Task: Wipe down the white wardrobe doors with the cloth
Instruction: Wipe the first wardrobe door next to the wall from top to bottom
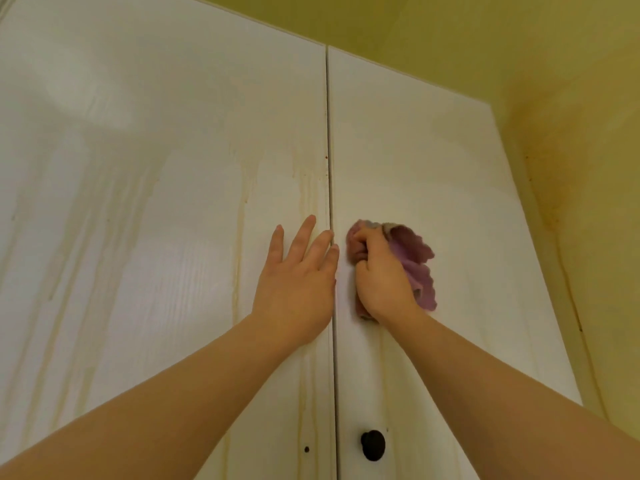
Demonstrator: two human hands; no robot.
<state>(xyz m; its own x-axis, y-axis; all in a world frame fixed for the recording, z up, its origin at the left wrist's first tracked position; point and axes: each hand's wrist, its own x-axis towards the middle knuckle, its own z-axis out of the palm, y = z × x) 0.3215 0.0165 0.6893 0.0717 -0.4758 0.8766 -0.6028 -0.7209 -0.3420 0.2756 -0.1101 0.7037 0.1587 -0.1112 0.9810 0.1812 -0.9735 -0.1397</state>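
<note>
Two tall white wardrobe doors fill the view, split by a thin vertical gap. The left door [156,202] carries yellowish drip streaks. My left hand [298,278] lies flat on the left door beside the gap, fingers straight. My right hand [381,275] grips a bunched pink-purple cloth [415,258] and holds it against the right door [433,161], just right of the gap. Part of the cloth is hidden under my fingers.
A round black knob [373,444] sits low on the right door, and a small dark hole [307,449] marks the left door at the same height. A yellow wall [588,168] with brownish stains stands close on the right; the yellow ceiling [415,22] is above.
</note>
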